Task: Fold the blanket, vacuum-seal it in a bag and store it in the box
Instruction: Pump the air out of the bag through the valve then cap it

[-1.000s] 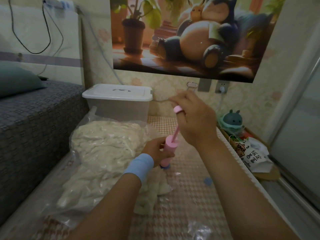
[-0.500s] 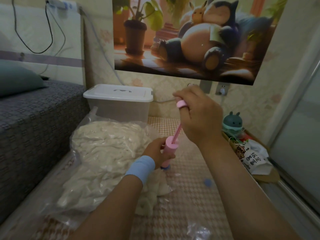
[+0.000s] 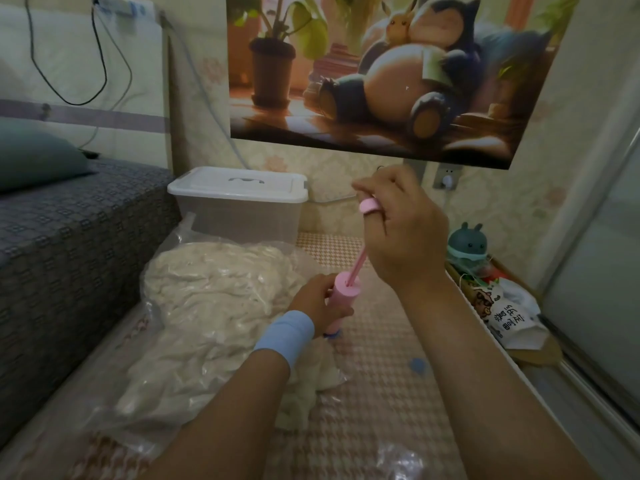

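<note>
Blanket [image 3: 214, 299] bagged, air partly out: L hand [image 3: 317, 301] gripped pump [image 3: 342, 301], R hand [image 3: 401, 233] gripped plunger [image 3: 369, 206]. Sealing unfinished; box [image 3: 239, 211] w/ lid on.

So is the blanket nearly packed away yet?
About halfway. Done: the blanket is inside the bag. In hand: the left hand holds the pump on the bag, and the right hand grips its raised handle. Left: finish pumping, then put it in the box, whose lid is on.

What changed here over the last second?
The right hand drew the pump handle slightly upward, exposing more rod. Nothing was newly grasped or released. The left hand still grips the barrel on the bag; the box stayed closed.
</note>
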`<state>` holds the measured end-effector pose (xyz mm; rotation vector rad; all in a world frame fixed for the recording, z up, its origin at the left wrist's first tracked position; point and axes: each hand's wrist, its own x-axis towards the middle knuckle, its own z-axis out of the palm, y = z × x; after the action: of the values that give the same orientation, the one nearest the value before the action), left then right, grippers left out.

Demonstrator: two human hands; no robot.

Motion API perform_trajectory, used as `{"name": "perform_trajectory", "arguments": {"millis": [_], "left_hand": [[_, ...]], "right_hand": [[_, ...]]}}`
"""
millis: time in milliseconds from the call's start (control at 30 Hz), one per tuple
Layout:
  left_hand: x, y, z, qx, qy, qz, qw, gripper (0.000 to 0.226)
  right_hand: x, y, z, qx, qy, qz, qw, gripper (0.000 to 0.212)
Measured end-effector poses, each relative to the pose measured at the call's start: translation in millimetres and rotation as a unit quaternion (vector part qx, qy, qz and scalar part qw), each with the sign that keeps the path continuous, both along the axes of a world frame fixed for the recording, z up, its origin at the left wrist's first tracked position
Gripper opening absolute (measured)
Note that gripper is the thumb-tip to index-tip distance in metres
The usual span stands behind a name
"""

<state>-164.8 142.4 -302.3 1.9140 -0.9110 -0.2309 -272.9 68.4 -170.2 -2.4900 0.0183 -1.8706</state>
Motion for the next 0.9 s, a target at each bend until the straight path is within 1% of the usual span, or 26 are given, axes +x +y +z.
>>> {"name": "perform_trajectory", "arguments": {"millis": [33, 67, 100, 133, 200, 233, 267, 300, 333, 400, 467, 500, 533, 567, 600, 633, 700, 733, 767, 800, 867, 900], "left_hand": [[-0.7, -0.2, -0.2, 0.008, -0.001, 0.002, 1.000, 0.058], [-1.7, -1.5, -0.2, 0.013, -0.001, 0.005, 1.000, 0.055], [-3.6, -2.5, 0.5, 0.017, 0.000, 0.008, 1.000, 0.051], [-4.9, -3.6, 1.2, 0.020, 0.002, 0.011, 1.000, 0.044], [-7.5, -5.9, 0.9, 0.029, -0.004, 0.013, 0.999, 0.032], [-9.5, -6.4, 1.1, 0.030, -0.008, 0.014, 0.999, 0.028], [-10.5, -6.5, 0.8, 0.022, -0.006, 0.017, 1.000, 0.026], [-10.6, -6.0, 0.8, 0.011, 0.001, 0.019, 1.000, 0.027], [-8.6, -5.4, -0.1, -0.001, 0.007, 0.021, 1.000, 0.034], [-4.5, -2.1, 0.3, -0.007, 0.005, 0.016, 1.000, 0.049], [-2.4, 2.6, 2.3, -0.005, 0.001, 0.009, 1.000, 0.054], [-2.0, 3.8, 2.9, -0.004, 0.005, 0.007, 1.000, 0.054], [-2.8, 4.1, 3.2, -0.002, 0.013, 0.005, 1.000, 0.053], [-4.9, 3.2, 3.5, 0.000, 0.019, 0.003, 1.000, 0.051], [-6.9, 1.6, 3.4, 0.004, 0.020, 0.004, 1.000, 0.045], [-8.4, -0.3, 2.4, 0.007, 0.019, 0.007, 1.000, 0.037], [-11.1, -3.3, 0.2, 0.012, 0.019, 0.016, 1.000, 0.024], [-12.4, -3.1, 0.4, 0.005, 0.025, 0.021, 0.999, 0.022], [-12.7, -2.2, 1.8, -0.008, 0.031, 0.022, 0.999, 0.024], [-10.1, -1.8, 2.0, -0.019, 0.030, 0.022, 0.999, 0.031], [-2.9, -0.2, 1.4, -0.016, 0.014, 0.018, 1.000, 0.050], [-1.3, 0.9, 1.6, -0.014, 0.013, 0.015, 1.000, 0.056]], "right_hand": [[1.5, 1.4, -3.2, 0.005, -0.013, -0.001, 1.000, 0.029], [4.0, 0.3, -13.2, 0.018, -0.002, -0.007, 1.000, 0.030], [7.4, -2.8, -28.7, 0.041, 0.033, -0.016, 0.998, 0.032], [11.7, -7.6, -47.7, 0.072, 0.096, -0.028, 0.992, 0.031], [17.3, -17.7, -85.1, 0.127, 0.245, -0.049, 0.960, 0.026], [17.4, -20.4, -92.6, 0.141, 0.293, -0.052, 0.944, 0.022], [16.6, -20.7, -88.9, 0.139, 0.301, -0.052, 0.942, 0.019], [15.3, -19.4, -76.4, 0.126, 0.277, -0.051, 0.951, 0.018], [12.4, -15.9, -58.8, 0.101, 0.233, -0.046, 0.966, 0.019], [3.1, -3.7, -16.8, 0.049, 0.121, -0.025, 0.991, 0.022], [-1.6, 3.4, 7.5, 0.017, 0.033, 0.010, 0.999, 0.025], [0.6, 4.9, 6.2, 0.015, 0.017, 0.013, 1.000, 0.027], [3.9, 4.0, -4.0, 0.022, 0.024, 0.008, 0.999, 0.028], [7.5, 0.0, -21.1, 0.036, 0.049, -0.003, 0.998, 0.030], [11.2, -5.9, -42.9, 0.061, 0.098, -0.015, 0.993, 0.031], [14.6, -12.3, -65.4, 0.089, 0.170, -0.027, 0.981, 0.030], [15.9, -18.6, -93.4, 0.136, 0.301, -0.043, 0.943, 0.029], [15.6, -19.1, -92.4, 0.138, 0.319, -0.044, 0.937, 0.032], [15.6, -18.3, -82.0, 0.127, 0.299, -0.040, 0.945, 0.032], [14.1, -14.6, -64.4, 0.101, 0.255, -0.033, 0.961, 0.029], [7.0, -3.9, -25.0, 0.038, 0.142, -0.024, 0.989, 0.023], [3.3, -0.8, -8.6, 0.017, 0.085, -0.014, 0.996, 0.023]]}}
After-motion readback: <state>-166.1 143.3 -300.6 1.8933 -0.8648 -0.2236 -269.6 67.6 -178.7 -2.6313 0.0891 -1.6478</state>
